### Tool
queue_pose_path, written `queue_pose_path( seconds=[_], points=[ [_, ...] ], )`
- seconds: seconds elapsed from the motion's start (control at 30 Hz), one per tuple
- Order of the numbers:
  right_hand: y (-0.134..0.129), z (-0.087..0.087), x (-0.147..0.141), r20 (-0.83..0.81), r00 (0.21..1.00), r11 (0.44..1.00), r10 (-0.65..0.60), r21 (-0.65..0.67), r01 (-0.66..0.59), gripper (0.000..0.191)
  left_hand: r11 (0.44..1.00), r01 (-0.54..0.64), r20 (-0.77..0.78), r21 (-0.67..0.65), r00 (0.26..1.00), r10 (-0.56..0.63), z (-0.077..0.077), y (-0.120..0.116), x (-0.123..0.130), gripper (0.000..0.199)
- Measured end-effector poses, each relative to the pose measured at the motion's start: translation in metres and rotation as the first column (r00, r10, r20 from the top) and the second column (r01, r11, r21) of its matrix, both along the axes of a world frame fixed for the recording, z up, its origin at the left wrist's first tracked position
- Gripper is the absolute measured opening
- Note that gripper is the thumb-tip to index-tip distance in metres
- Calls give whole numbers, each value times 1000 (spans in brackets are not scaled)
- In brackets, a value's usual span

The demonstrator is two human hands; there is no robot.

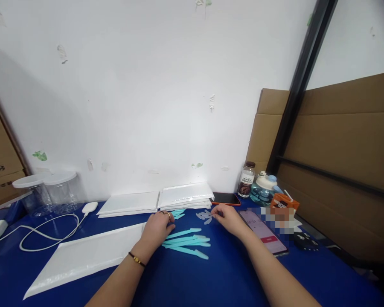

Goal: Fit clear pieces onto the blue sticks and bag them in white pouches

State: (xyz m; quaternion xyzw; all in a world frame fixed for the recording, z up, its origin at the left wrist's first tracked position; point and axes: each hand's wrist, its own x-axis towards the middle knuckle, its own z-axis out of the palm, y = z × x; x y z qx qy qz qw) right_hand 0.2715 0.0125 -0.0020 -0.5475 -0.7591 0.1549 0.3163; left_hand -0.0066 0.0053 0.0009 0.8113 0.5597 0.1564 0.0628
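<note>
My left hand (158, 227), with a bracelet at the wrist, rests with bent fingers at the right end of a white padded envelope (92, 256); what its fingertips hold, if anything, is hidden. Beside it, several turquoise razor-like sticks (187, 244) lie fanned out on the blue table. Small turquoise pieces (178, 214) lie just behind the same hand. My right hand (225, 216) has its thumb and forefinger pinched at the edge of a small pile of translucent pieces (205, 216); anything between the fingertips is too small to name.
Two stacks of white envelopes (128, 204) stand against the wall. Clear tubs (62, 194) and a white cable (28, 249) are at left. A phone (265, 234), a brown-capped bottle (245, 181), a teal bottle (263, 190) and an orange box (283, 204) are at right.
</note>
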Motion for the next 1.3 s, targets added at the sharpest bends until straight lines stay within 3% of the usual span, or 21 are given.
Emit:
queue_pose_path(
  seconds=[0.1, 0.27, 0.57, 0.8, 1.03, 1.3],
  points=[
    [2, -4, 5, 67, 997, 999, 36, 4, -36, 16, 998, -51, -50, 34, 997, 53, 0, 3, -7, 21],
    [-2, -9, -6, 108, 982, 987, 156, -40, -153, 13, 999, -42, -87, 11, 995, 43, 1, 2, -5, 21],
    [-3, -15, -9, -54, 990, 963, 132, -230, -141, 9, 999, -14, -41, 31, 999, 16, -1, 8, -9, 14],
    [-3, -20, -18, -89, 976, 971, 200, -112, -209, 13, 982, 185, 49, -24, 982, -184, -4, 3, 6, 20],
    [-5, -18, -29, -64, 974, 974, 218, -57, -221, 15, 976, 216, 93, -27, 973, -213, -10, 0, 15, 18],
    [-10, -15, -33, -122, 964, 956, 236, -146, -253, 10, 979, 195, 86, -52, 978, -190, -9, 0, 15, 18]
  ],
)
